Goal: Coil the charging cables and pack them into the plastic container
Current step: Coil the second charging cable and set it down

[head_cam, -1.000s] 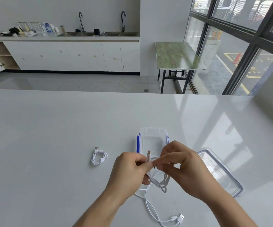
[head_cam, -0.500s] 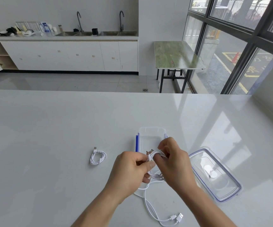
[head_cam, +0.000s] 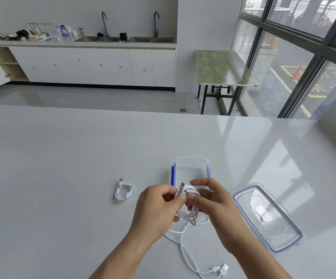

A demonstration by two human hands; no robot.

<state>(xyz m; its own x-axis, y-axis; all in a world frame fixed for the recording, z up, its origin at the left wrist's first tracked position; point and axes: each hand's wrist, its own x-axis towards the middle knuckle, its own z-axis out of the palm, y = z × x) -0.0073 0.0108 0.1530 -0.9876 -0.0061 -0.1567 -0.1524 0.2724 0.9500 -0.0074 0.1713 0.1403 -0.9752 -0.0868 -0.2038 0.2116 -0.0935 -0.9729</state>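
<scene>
My left hand (head_cam: 156,208) pinches a partly coiled white charging cable (head_cam: 190,215) near its plug end, which points up. My right hand (head_cam: 213,202) grips the same coil from the right, fingers curled over the loops. The cable's loose tail runs down the table to its USB plugs (head_cam: 220,269) near the front edge. Just behind my hands stands the clear plastic container (head_cam: 191,170) with blue clips, open. A second white cable (head_cam: 124,191), coiled, lies on the table to the left.
The container's clear lid (head_cam: 268,216) with a blue seal lies flat to the right of my hands. The white table (head_cam: 62,168) stretches wide to the left and back. Beyond it are a kitchen counter with sinks and a green side table by the windows.
My right hand has wound another loop around the coil and come back to the right side of it. The loose tail on the table has shortened slightly.
</scene>
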